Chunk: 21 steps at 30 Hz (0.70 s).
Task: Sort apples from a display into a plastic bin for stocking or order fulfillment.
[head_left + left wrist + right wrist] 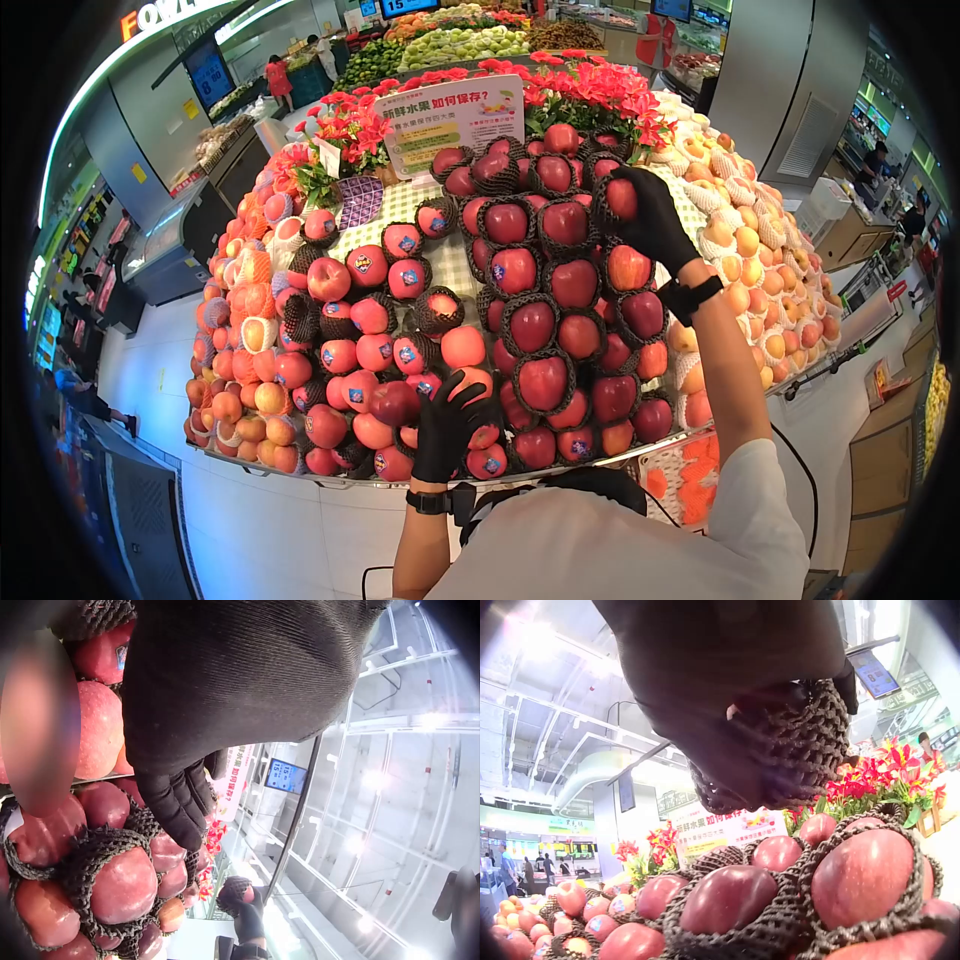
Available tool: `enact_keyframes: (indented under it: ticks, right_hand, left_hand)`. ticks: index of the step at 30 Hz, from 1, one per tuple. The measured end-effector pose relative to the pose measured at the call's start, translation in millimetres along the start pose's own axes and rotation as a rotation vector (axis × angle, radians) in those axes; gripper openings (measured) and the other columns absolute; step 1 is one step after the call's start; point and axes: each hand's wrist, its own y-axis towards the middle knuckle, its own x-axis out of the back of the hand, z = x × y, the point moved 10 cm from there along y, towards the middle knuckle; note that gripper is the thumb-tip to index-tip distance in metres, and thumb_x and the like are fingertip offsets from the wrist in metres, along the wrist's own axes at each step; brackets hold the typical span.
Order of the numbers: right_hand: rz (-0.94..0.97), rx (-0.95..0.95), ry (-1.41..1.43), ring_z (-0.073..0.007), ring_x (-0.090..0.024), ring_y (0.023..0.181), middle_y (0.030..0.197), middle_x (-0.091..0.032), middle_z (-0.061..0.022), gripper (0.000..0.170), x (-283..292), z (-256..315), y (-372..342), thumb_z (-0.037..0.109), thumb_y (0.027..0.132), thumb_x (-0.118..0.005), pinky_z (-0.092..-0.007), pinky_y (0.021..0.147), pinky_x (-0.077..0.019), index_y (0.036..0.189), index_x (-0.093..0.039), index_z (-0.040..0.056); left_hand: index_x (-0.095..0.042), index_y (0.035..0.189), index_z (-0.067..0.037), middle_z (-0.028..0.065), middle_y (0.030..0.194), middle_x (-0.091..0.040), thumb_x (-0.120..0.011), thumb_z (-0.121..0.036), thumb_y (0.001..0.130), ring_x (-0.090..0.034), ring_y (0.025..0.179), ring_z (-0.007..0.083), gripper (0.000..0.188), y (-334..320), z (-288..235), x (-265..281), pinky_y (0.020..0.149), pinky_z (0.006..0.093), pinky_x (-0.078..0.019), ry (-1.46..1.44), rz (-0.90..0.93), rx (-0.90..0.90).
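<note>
My right hand (655,220), in a black glove, grips an apple in a black foam net (621,199) at the back right of the red apple pile. Seen from the right wrist, the netted apple (802,742) hangs above other netted apples (731,898), partly hidden by the glove. My left hand (447,428), also gloved, is at the front edge of the display, its fingers loosely bent over red apples (470,384). From the left wrist, its fingers (176,802) reach past a netted apple (124,885) and pinch nothing.
Stickered apples (372,318) lie left of the darker netted rows. Paler fruit in white nets (745,240) slopes down on the right, with peach-coloured fruit (255,330) on the left. A sign board (455,125) and red flowers (610,95) stand behind. Checked cloth (455,262) shows between the rows.
</note>
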Motion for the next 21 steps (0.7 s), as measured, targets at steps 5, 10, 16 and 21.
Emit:
enact_keyframes:
  ticks: [5,10,16,21]
  right_hand:
    - [0.032,-0.066,-0.132,-0.0367,-0.053,0.112,0.119,-0.058,-0.015,0.076,-15.2,-48.9,49.8,0.017,0.053,-0.085,-0.0421,0.097,-0.0423,0.122,-0.053,0.0108]
    - [0.044,-0.136,-0.155,-0.0373,-0.055,0.107,0.12,-0.057,-0.0105,0.065,-61.8,-78.1,63.0,0.031,0.056,-0.083,-0.0455,0.092,-0.0457,0.114,-0.056,0.0183]
    - [0.334,-0.164,-0.252,-0.0377,-0.05,0.116,0.131,-0.049,-0.0114,0.076,-124.5,-122.3,68.0,0.034,0.057,-0.083,-0.048,0.094,-0.0445,0.125,-0.05,0.0241]
    - [0.377,-0.097,-0.115,-0.0359,-0.041,0.129,0.142,-0.04,-0.0126,0.093,-106.1,-115.8,67.7,0.029,0.053,-0.086,-0.0451,0.102,-0.0396,0.135,-0.042,0.0189]
  left_hand:
    - [-0.033,0.141,-0.009,0.0208,0.13,-0.049,-0.027,-0.067,0.091,-0.053,0.113,0.0368,0.077,-2.7,10.8,-8.0,0.099,0.049,-0.0415,0.037,-0.081,-0.046]
    - [-0.039,0.137,-0.009,0.0179,0.124,-0.053,-0.025,-0.063,0.094,-0.055,0.109,0.034,0.07,-22.7,10.1,-3.8,0.095,0.0488,-0.0434,0.04,-0.131,-0.076]
    - [-0.039,0.137,-0.01,0.0171,0.125,-0.053,-0.026,-0.06,0.096,-0.055,0.109,0.0319,0.066,-19.1,22.9,-2.9,0.093,0.0467,-0.0439,0.02,-0.178,-0.067]
    - [-0.037,0.139,-0.011,0.0162,0.129,-0.051,-0.029,-0.056,0.097,-0.052,0.112,0.0325,0.063,-21.8,24.8,3.4,0.096,0.0472,-0.0411,0.028,-0.158,-0.066]
